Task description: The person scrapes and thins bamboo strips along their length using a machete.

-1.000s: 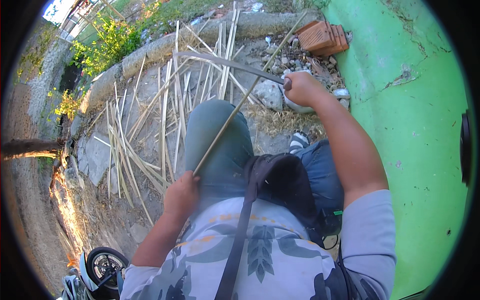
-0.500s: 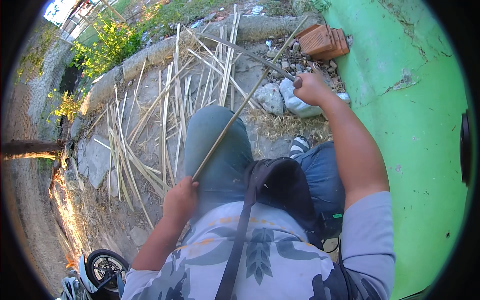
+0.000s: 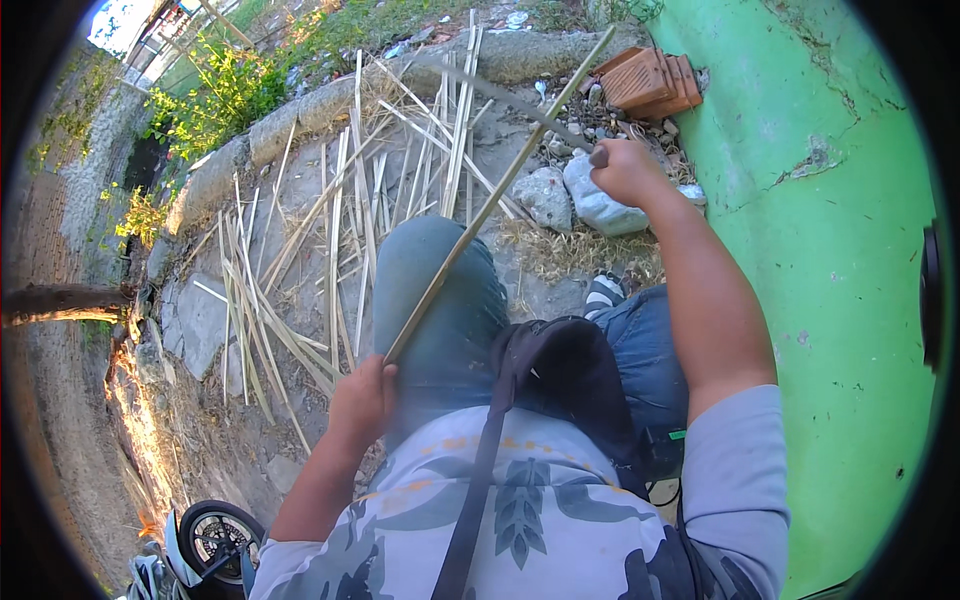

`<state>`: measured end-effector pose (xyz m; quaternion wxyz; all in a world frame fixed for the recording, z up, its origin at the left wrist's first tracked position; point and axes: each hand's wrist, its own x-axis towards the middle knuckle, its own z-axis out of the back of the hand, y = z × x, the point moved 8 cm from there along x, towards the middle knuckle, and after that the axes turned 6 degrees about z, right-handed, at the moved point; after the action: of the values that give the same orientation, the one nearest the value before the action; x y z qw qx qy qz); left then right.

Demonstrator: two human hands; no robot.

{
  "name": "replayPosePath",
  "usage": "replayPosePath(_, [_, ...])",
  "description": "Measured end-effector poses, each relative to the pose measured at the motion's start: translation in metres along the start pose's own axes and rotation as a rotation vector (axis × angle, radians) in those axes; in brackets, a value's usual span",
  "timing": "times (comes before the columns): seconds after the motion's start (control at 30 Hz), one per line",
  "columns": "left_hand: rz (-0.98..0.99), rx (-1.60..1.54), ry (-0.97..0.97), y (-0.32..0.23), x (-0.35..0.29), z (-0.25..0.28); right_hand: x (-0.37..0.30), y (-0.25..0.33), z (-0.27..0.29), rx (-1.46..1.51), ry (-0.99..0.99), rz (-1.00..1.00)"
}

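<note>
My left hand is closed around the lower end of a long bamboo strip, beside my bent left knee. From there the strip slants over the knee, up and to the right. Out to the right, my right hand grips a machete by its dark handle. Its long blade, smeared by motion, points up and left and crosses the strip near the strip's far part. Whether the edge touches the strip, I cannot tell. Many pale split bamboo strips lie scattered on the ground ahead.
A green wall stands at the right, with stacked clay tiles at its foot. Pale rocks lie below the machete. A low concrete curb bounds the ground ahead. A motorcycle wheel shows at lower left.
My right hand has moved slightly up and right with the machete, whose blade is now blurred. The bamboo strip has turned a little in my left hand, showing a broader face.
</note>
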<state>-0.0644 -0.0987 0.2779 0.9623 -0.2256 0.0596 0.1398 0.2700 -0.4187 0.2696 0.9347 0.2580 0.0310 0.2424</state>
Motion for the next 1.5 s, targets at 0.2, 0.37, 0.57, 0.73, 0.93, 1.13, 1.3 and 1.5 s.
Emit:
replayPosePath(0.2, [0.052, -0.081, 0.09, 0.005, 0.002, 0.002, -0.008, 0.003, 0.022, 0.087, -0.086, -0.119])
replayPosePath(0.37, [0.041, -0.019, -0.003, -0.004, 0.0, 0.009, -0.011, 0.009, 0.024, 0.232, -0.141, 0.001])
replayPosePath(0.57, [0.068, -0.006, -0.098, -0.004, -0.002, 0.017, -0.014, 0.027, 0.027, 0.219, -0.118, 0.077])
replayPosePath(0.73, [0.08, -0.116, 0.006, 0.005, -0.011, 0.004, -0.02, 0.043, 0.019, 0.235, -0.034, 0.154])
replayPosePath(0.93, [0.107, -0.043, 0.11, 0.01, -0.016, -0.014, -0.023, 0.069, 0.007, 0.092, 0.051, 0.244])
replayPosePath(1.13, [0.113, -0.094, 0.137, 0.015, -0.015, -0.023, -0.019, 0.072, -0.008, 0.038, 0.107, 0.274])
replayPosePath(1.3, [0.168, -0.17, 0.146, 0.024, -0.009, -0.031, -0.016, 0.076, -0.017, -0.006, 0.063, 0.334])
replayPosePath(1.5, [0.17, -0.216, 0.174, 0.035, -0.005, -0.037, -0.014, 0.083, -0.025, -0.092, 0.109, 0.342])
